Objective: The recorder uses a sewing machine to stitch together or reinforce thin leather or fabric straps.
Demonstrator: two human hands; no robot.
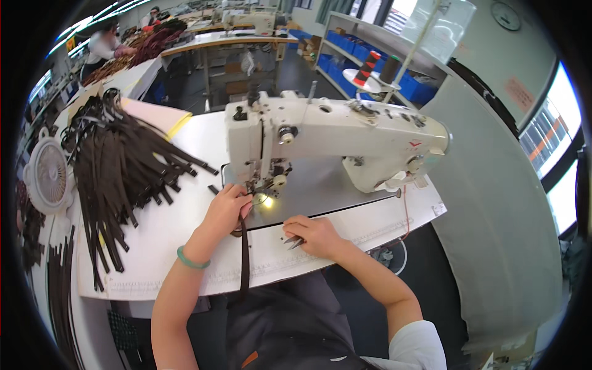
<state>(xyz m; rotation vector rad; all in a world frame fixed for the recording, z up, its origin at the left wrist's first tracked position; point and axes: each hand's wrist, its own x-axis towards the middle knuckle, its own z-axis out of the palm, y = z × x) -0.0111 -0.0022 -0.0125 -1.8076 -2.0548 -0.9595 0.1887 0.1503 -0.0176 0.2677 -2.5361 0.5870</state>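
Note:
My left hand [227,208], a green bangle on its wrist, is beside the needle area of a white industrial sewing machine [333,132]. Its fingers are closed on a dark brown strap [245,259], which hangs down over the table's front edge. The strap's upper end lies partly hidden by the fingers and the presser foot. To the right, my right hand [316,237] rests near the front of the machine bed [320,206]. Small metal thread snips [293,242] are gripped in it, blades pointing left. A small lamp [267,201] shines beside the needle.
A thick bundle of dark straps [117,160] spreads over the table's left side, next to a white fan [49,176]. Spools of thread [368,66] stand behind the machine. A grey panel [493,203] borders the right. Another person [102,46] works far left.

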